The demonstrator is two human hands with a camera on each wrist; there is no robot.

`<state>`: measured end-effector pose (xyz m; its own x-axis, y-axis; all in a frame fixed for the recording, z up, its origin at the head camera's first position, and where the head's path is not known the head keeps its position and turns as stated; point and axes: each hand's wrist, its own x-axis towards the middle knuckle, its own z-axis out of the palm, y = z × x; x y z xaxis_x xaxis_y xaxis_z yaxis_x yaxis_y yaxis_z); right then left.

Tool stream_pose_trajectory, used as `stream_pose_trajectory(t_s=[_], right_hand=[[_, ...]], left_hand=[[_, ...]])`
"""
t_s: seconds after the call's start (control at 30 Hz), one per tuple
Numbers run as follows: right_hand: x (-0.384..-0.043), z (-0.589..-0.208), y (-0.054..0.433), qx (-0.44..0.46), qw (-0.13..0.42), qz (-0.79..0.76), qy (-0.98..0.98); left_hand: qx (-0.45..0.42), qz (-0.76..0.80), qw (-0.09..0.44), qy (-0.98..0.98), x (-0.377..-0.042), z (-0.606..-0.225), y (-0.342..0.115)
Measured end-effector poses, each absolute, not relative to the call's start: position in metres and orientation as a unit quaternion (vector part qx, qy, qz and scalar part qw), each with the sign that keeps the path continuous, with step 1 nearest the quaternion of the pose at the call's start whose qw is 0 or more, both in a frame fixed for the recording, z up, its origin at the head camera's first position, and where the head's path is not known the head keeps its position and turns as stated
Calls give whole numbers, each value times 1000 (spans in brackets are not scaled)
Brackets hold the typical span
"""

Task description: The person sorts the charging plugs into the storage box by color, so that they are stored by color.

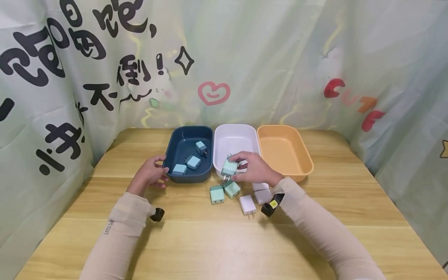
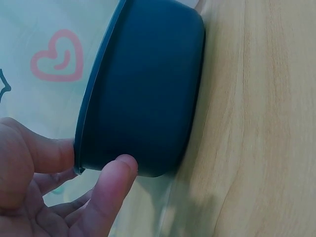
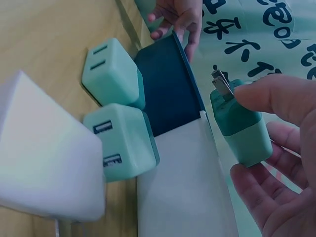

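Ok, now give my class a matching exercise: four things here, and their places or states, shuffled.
1. Dark blue rectangular plastic tub
2. White rectangular plastic tub
3. Orange rectangular plastic tub
4. Right hand

A. Right end of the row
B. Pinching a green two-pronged plug adapter
C. Containing three pale-blue plug adapters
D. Between the other two tubs

Pairs: 1-C, 2-D, 3-A, 4-B

Legible in head view:
Reads "CUTE" and "不倒!" on curtain, with pink heart sign; reads "Lets", then illegible, on left sleeve.

High head view, close wrist views, navy bin common
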<state>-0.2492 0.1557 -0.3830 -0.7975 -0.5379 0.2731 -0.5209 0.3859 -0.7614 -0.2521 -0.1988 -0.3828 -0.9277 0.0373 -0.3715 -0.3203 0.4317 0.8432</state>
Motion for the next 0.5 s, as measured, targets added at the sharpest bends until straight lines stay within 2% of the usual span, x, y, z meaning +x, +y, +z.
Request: stream_pose_trajectory(t_s=[0.5], right_hand=[[-268, -382, 160, -258, 23, -467, 846]], left_hand=[[-89, 527, 167, 829, -253, -385, -199]])
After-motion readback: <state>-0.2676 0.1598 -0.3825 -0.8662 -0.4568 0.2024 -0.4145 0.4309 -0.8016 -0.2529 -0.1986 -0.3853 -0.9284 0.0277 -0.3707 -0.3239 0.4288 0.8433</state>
